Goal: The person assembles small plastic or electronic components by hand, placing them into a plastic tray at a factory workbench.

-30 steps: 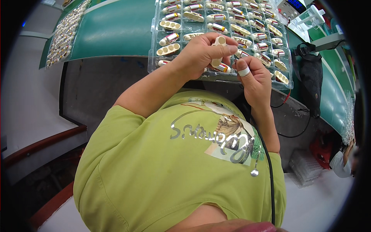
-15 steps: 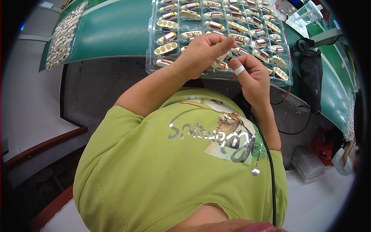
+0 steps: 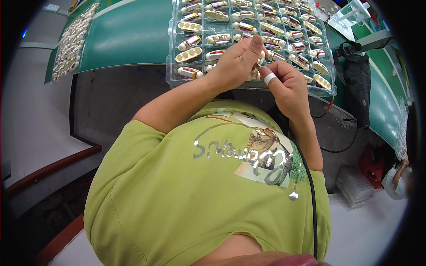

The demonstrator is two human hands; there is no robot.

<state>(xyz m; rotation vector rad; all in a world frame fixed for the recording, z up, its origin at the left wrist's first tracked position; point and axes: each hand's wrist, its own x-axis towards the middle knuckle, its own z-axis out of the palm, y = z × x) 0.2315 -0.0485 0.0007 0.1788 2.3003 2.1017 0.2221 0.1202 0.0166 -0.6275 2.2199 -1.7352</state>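
My left hand (image 3: 237,64) is closed round a cream plastic casing (image 3: 257,67), its thumb pointing up. Red and dark bits show on the casing, mostly hidden by the fingers. Right beside it, my right hand (image 3: 287,88) is curled in a pinch, with white tape round one digit. Its fingertips meet the casing's edge; what lies between them I cannot make out. Both hands are over the near edge of a clear compartment tray (image 3: 171,80). The tray holds many cream casings (image 3: 188,54), several with a battery-like cylinder (image 3: 190,42) on them, others showing round hollows.
Another filled tray (image 3: 73,46) lies on the left of the green table (image 3: 128,40). A black pouch (image 3: 356,84) hangs at the right, near a clear plastic stand (image 3: 350,17). Stacked clear trays (image 3: 354,188) and a person's arm (image 3: 401,170) show at the lower right.
My left hand has turned, so its thumb now stands up and the casing is tilted differently. My right hand has shifted slightly left. The tray has slid a little to the left.
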